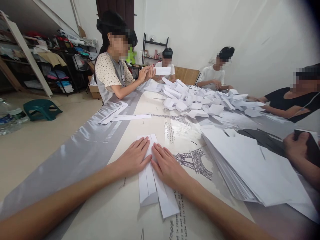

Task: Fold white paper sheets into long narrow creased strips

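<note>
Two long folded white paper pieces lie side by side on the tablecloth before me. On the upper part of the left folded paper (147,186) my left hand (133,158) rests flat, fingers stretched forward. The near end of this piece lifts slightly in a curled flap. My right hand (166,161) lies flat with straight fingers across the upper part of the right folded paper (167,198), which slants toward me. My thumbs nearly meet between the two pieces. Neither hand grips anything; the paper under my palms is hidden.
A stack of white sheets (257,166) stands to the right, near another person's hand (297,146). Farther back spreads a heap of folded papers (200,100). Folded strips (125,116) lie at the left edge. Several people sit around; one raises a folded paper (162,70).
</note>
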Available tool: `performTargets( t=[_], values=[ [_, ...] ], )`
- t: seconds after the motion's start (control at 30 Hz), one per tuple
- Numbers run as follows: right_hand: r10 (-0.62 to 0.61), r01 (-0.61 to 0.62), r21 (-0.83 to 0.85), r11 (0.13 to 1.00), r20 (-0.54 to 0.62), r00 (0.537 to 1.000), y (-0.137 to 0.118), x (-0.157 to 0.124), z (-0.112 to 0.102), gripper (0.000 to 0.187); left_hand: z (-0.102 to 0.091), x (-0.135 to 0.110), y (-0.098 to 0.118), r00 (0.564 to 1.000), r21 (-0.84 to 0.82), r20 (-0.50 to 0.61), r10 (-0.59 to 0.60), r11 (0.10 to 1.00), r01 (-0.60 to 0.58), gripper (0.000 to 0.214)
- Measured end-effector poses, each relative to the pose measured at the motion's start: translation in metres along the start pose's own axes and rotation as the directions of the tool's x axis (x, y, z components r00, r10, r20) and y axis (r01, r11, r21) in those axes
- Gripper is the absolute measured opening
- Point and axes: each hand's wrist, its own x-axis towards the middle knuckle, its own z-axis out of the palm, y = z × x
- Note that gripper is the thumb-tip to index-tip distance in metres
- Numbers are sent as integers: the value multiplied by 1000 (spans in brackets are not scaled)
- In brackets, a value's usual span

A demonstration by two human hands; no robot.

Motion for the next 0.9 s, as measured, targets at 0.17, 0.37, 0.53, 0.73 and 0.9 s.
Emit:
performTargets(
  t=[0.17,0.37,0.53,0.73,0.9],
  values=[
    [-42,39,87,995,27,999,8,-2,-8,60,-1,-1,-3,1000,-42,3,0,999,1,66],
    [-113,114,85,990,-14,994,16,-4,-9,55,-4,0,-4,999,-56,-34,23,998,-25,64],
    [-147,147,79,986,-3,989,17,-4,-10,56,-8,0,-3,999,-49,-30,34,998,-35,65],
    [-142,147,110,983,-56,988,19,-4,-11,57,-7,1,-2,1000,-33,-13,28,999,-28,64],
    [-192,188,170,967,4,981,15,-12,-32,52,-9,4,-18,999,-62,38,9,998,-6,67]
  ],
)
